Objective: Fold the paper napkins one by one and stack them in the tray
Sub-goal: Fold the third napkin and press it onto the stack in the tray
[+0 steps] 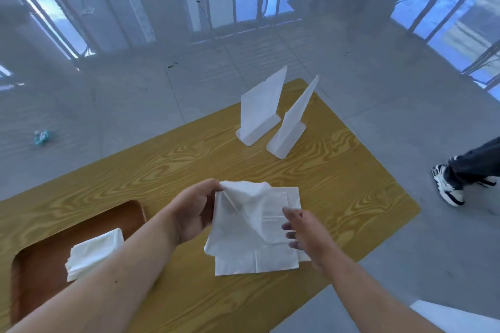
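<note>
My left hand [193, 211] pinches the top left corner of a white paper napkin [243, 222] and holds it lifted and crumpled above the table. A flat pile of unfolded napkins [273, 262] lies under it on the yellow wood-grain table [189, 159]. My right hand [304, 230] hovers over the right side of the pile, fingers spread, touching or nearly touching the lifted napkin's right edge. At the lower left stands a brown tray [35, 265] with a small stack of folded napkins [93, 254] in it.
Two white stand-up holders [259, 111] [290, 127] sit at the table's far end. A person's leg and sneaker [449, 184] are on the grey floor to the right. A crumpled teal scrap [42, 136] lies on the floor at left. A white object [454, 319] shows at bottom right.
</note>
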{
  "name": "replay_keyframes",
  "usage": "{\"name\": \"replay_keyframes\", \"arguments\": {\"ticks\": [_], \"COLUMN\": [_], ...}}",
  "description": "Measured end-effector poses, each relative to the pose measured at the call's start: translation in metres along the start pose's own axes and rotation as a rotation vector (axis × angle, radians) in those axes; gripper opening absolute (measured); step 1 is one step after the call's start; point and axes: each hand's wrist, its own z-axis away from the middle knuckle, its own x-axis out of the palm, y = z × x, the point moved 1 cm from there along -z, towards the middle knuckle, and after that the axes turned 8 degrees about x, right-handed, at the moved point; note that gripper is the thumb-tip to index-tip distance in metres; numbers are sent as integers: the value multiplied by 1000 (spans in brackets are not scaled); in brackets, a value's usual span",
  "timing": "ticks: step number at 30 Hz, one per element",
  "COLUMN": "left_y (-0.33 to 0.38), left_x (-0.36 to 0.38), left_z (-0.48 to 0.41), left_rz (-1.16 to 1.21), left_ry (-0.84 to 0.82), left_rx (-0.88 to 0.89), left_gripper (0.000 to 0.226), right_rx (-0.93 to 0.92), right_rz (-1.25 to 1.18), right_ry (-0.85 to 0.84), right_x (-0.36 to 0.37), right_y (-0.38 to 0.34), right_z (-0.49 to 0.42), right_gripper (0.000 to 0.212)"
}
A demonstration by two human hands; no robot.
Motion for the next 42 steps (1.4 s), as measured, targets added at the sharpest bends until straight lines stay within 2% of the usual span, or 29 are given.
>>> {"name": "replay_keyframes", "arguments": {"ticks": [2,5,8,9,11,13,14,16,20,22,27,31,33,35,38,40,42], "left_y": [12,27,35,36,36,36,35,32,26,22,11,5,4,3,3,5,7], "left_x": [-12,-36,-61,-71,-94,-116,-127,-149,-179,-190,-211,-218,-219,-218,-215,-211,-208], "left_z": [11,30,49,55,70,84,90,103,121,126,134,131,130,129,128,128,127], "left_rz": [127,256,313,323,327,294,254,132,-82,-174,-307,-308,-298,-353,-480,-604,-709], "left_ry": [31,94,145,169,225,272,312,401,475,485,489,445,441,459,500,540,598], "left_rx": [40,120,174,191,222,275,304,343,375,392,409,363,327,301,307,328,355], "left_gripper": [23,19,20,24,31,23,17,20,56,64,64,71,75,66,43,23,11], "right_rx": [33,51,54,30,-34,-73,-88,-125,-245,-285,-364,-386,-404,-413,-412,-462,-537], "right_rz": [-48,-111,-217,-238,-270,-303,-313,-292,-127,-15,249,315,342,362,410,521,662], "right_ry": [-156,-354,-523,-572,-614,-587,-565,-486,-362,-312,-252,-243,-243,-261,-245,-163,-84], "right_x": [17,57,97,111,133,150,158,172,191,198,210,214,215,215,213,211,210], "right_y": [-10,-23,-44,-53,-73,-90,-98,-113,-131,-135,-142,-144,-146,-146,-148,-149,-148], "right_z": [2,9,17,22,30,36,38,40,43,42,42,44,45,44,45,48,51], "right_gripper": [78,67,71,68,48,27,28,38,80,94,96,95,90,80,54,30,16]}}
